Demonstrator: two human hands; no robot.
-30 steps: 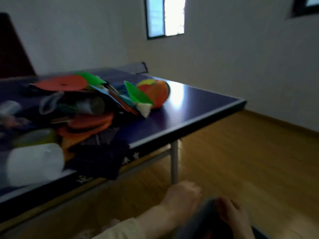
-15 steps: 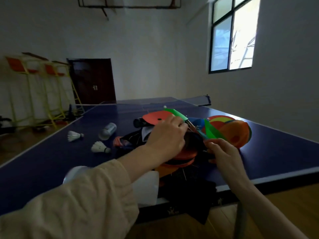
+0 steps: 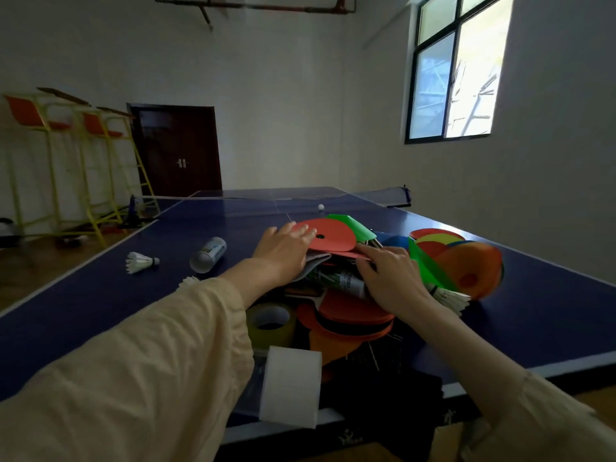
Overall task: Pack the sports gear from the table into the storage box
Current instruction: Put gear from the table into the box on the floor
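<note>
A heap of sports gear lies on the blue table-tennis table (image 3: 100, 311). On top is a red flat disc (image 3: 333, 233) with a green disc (image 3: 355, 225) behind it. My left hand (image 3: 283, 253) rests with straight fingers on the red disc's left edge, over a grey cloth (image 3: 315, 261). My right hand (image 3: 391, 278) lies on the heap at the disc's right side, over a shuttlecock tube (image 3: 348, 281). Red paddles (image 3: 353, 316) sit lower in the heap. No storage box is in view.
A stack of orange, green and yellow disc cones (image 3: 466, 265) leans at the right beside a shuttlecock (image 3: 450, 300). Another shuttlecock (image 3: 141, 261) and a small can (image 3: 210, 253) lie at the left. A tape roll (image 3: 271, 323), a white foam roll (image 3: 290, 381) and black fabric (image 3: 400, 395) are near the front edge.
My view swung up from the floor to the table. Both hands came up from below the table's edge and settled on the heap, the left now flat on the red disc.
</note>
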